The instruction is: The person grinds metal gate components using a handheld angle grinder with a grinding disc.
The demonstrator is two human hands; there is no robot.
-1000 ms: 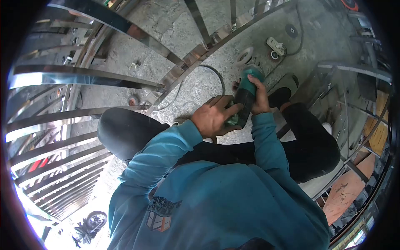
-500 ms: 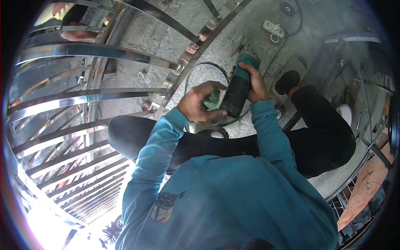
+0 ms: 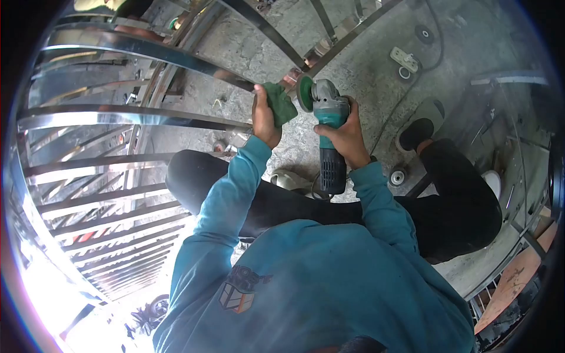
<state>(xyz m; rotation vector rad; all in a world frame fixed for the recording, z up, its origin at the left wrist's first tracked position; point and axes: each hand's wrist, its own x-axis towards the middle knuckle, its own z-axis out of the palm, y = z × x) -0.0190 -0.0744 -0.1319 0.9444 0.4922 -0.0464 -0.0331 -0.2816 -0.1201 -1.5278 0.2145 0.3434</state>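
A green block of polishing compound point(image 3: 279, 105) is held upright in my left hand point(image 3: 265, 122), with the thumb along its near edge. My right hand point(image 3: 347, 138) is wrapped round the teal middle of an angle grinder point(image 3: 333, 167). The grinder's black rear end points down toward my lap, and its grey head is at the top. On that head sits a round green disc point(image 3: 304, 93), turned edge-on toward the block with a small gap between them. Close to my left hand are the shiny metal bars of a large frame point(image 3: 170, 119).
Metal bars fill the left side. A white power strip point(image 3: 404, 59) and a loose disc point(image 3: 424, 34) lie on the concrete floor point(image 3: 376, 82) at upper right, near a cable. A small round wheel point(image 3: 398, 176) lies by my right wrist. A wooden board point(image 3: 518, 276) leans at far right.
The grinder has swung upright, its disc now facing left. My left hand has left the grinder's rear end and moved up and left with the green block, beside the disc.
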